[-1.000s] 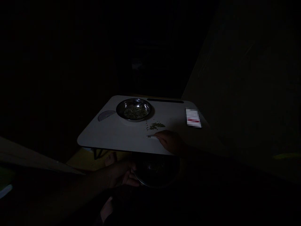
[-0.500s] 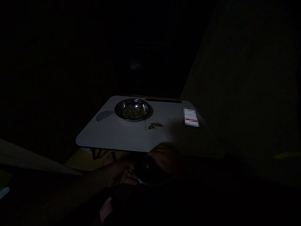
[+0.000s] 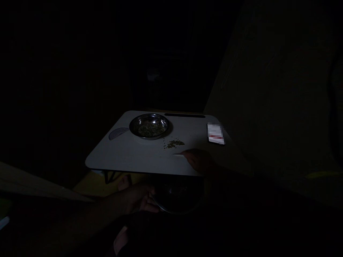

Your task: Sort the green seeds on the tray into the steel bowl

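The scene is very dark. My left hand (image 3: 148, 198) grips the left rim of a metal bowl (image 3: 179, 201), held below the table's near edge; its inside is too dark to make out. Over the near part of the white table (image 3: 128, 159) is my right hand (image 3: 199, 160), fingers closed on a thin pale piece (image 3: 178, 154) that points left. Just beyond that piece lies a small heap of greenish seeds or grains (image 3: 174, 143). A shiny steel bowl (image 3: 149, 137) stands farther back, with more of the same grains (image 3: 151, 129) in it.
A clear protractor shape (image 3: 118, 133) is on the table left of the steel bowl. At the right lies a phone (image 3: 215, 134) with a lit, blurred screen. A dark slot (image 3: 184, 115) runs along the table's far edge. A wall (image 3: 268, 107) rises on the right.
My right hand has left the lower bowl and moved up over the table near the grains, where the pale piece now shows. My left hand still holds the bowl.
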`<state>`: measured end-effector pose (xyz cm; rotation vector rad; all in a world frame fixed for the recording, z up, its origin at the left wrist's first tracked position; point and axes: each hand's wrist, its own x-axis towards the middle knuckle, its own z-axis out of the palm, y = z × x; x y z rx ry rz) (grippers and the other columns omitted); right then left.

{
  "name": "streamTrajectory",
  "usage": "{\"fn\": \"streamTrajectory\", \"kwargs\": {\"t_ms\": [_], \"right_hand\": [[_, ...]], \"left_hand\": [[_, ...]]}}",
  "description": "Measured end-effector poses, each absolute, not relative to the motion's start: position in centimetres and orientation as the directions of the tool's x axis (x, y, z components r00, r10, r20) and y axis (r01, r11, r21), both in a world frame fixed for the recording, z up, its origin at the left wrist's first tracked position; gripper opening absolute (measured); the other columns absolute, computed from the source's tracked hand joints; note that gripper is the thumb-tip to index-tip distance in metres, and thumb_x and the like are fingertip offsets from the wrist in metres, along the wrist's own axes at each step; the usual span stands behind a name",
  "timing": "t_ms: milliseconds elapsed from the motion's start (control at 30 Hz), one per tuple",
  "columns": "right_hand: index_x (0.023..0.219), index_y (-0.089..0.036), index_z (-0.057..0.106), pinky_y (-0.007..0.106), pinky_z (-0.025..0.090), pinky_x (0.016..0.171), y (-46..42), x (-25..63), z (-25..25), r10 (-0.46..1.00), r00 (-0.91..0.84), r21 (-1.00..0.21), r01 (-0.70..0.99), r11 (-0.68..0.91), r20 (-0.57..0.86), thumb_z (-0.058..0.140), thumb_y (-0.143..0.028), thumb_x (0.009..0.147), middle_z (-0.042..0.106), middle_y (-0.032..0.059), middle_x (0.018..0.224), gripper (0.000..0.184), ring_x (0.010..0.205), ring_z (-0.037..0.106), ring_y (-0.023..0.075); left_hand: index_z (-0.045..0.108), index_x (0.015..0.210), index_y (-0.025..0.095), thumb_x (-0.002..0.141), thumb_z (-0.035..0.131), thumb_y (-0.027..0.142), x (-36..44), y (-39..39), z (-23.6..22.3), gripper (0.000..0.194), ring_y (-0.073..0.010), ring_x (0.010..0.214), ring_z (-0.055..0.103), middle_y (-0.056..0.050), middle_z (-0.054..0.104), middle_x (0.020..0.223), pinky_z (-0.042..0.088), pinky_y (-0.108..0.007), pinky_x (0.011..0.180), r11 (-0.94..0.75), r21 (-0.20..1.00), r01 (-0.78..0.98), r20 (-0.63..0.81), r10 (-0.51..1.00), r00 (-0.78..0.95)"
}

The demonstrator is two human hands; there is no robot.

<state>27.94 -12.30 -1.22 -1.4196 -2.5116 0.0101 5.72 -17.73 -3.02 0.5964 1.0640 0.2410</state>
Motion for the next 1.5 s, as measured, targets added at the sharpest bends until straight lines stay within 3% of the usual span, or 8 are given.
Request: {"fn": "streamTrajectory", "kwargs": {"t_ms": [267,533,700,1500], "right_hand": [[0.098,-0.023,0.048,0.029,0.035,0.073,-9.7,32.1,-3.3,0.915,-0.288,-0.102,0.939,0.327,0.284,0.027,-0.027,0.076,0.054,0.0012,0.095,0.031,0.085,0.047,0.0150],[0.100,-0.021,0.046,0.028,0.035,0.070,-9.6,30.7,-2.7,0.891,-0.384,-0.024,0.916,0.401,0.242,0.029,-0.025,0.075,0.053,0.0035,0.096,0.031,0.084,0.047,0.0158],[0.100,-0.020,0.047,0.028,0.036,0.065,-9.5,29.8,-2.2,0.907,-0.335,0.003,0.938,0.345,0.257,0.031,-0.025,0.074,0.055,0.0047,0.091,0.031,0.079,0.049,0.0163],[0.098,-0.020,0.049,0.029,0.036,0.067,-9.4,31.3,-2.4,0.937,-0.214,-0.066,0.968,0.241,0.278,0.028,-0.032,0.076,0.056,0.0049,0.089,0.033,0.078,0.050,0.0175]], "left_hand": [[0.050,0.068,0.013,0.053,0.042,0.018,5.8,-17.8,-3.0,0.017,-0.0150,0.058,0.055,-0.002,0.057,0.054,0.038,-0.029,0.061,0.814,0.571,0.100,-0.753,0.472,0.457],[0.050,0.071,0.013,0.053,0.042,0.018,6.0,-17.9,-3.0,0.020,-0.0152,0.056,0.055,-0.002,0.056,0.052,0.038,-0.029,0.060,0.818,0.566,0.106,-0.756,0.463,0.463],[0.050,0.068,0.014,0.053,0.041,0.019,6.0,-18.0,-3.0,0.018,-0.0146,0.055,0.054,-0.002,0.055,0.050,0.038,-0.029,0.059,0.818,0.567,0.098,-0.765,0.478,0.433],[0.050,0.074,0.013,0.054,0.043,0.018,6.0,-18.0,-2.8,0.022,-0.0148,0.057,0.054,-0.003,0.057,0.054,0.037,-0.029,0.060,0.817,0.569,0.097,-0.750,0.466,0.470]]}}
